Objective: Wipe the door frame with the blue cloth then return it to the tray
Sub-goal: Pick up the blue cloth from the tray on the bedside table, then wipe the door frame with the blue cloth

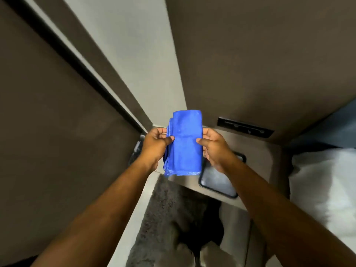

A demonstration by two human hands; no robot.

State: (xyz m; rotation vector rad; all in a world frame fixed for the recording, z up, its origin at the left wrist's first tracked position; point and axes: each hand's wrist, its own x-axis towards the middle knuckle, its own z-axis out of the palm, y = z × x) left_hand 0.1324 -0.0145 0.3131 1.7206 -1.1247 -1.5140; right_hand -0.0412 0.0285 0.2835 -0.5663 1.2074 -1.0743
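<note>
A folded blue cloth hangs upright in the air between both hands. My left hand pinches its left edge, thumb in front. My right hand pinches its right edge the same way. Below and right of the cloth a dark-rimmed tray lies on a brown shelf, partly hidden by my right wrist. The dark door frame runs diagonally at the upper left, beside a pale wall strip.
A brown door panel fills the left. A black switch plate sits on the brown wall behind the shelf. White bedding lies at the right. A grey rug covers the floor below.
</note>
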